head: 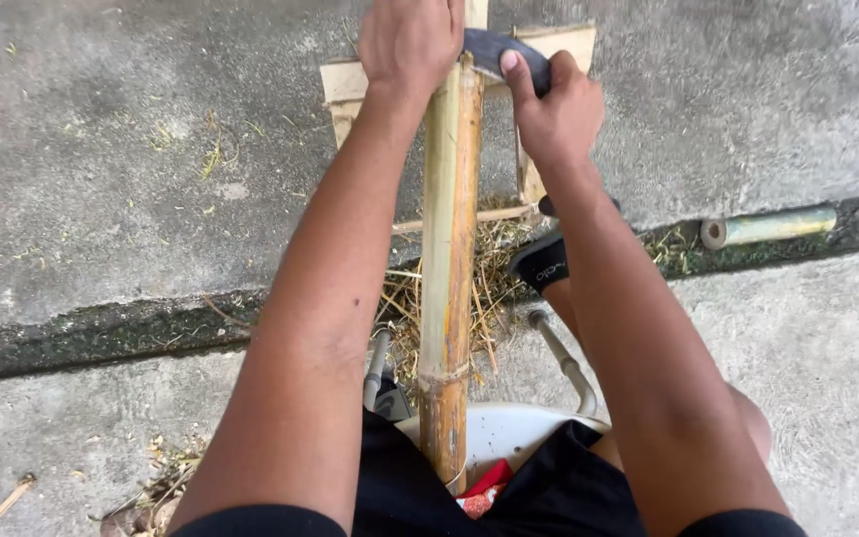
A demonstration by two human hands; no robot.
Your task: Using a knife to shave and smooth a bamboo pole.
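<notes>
A thick yellow-green bamboo pole (449,249) runs from between my knees up toward a wooden block (569,45) on the concrete. My left hand (408,40) is clenched at the pole's far end, gripping it from the left side. My right hand (554,104) is closed around a dark curved tool, apparently a knife blade or handle (494,48), held against the top of the pole. How the tool meets the bamboo is hidden by my fingers.
I sit on a white stool (509,433) with metal legs. Bamboo shavings (494,268) lie under the pole. A short green bamboo piece (768,227) rests in the mossy gutter at right. My sandalled foot (541,264) stands beside the pole.
</notes>
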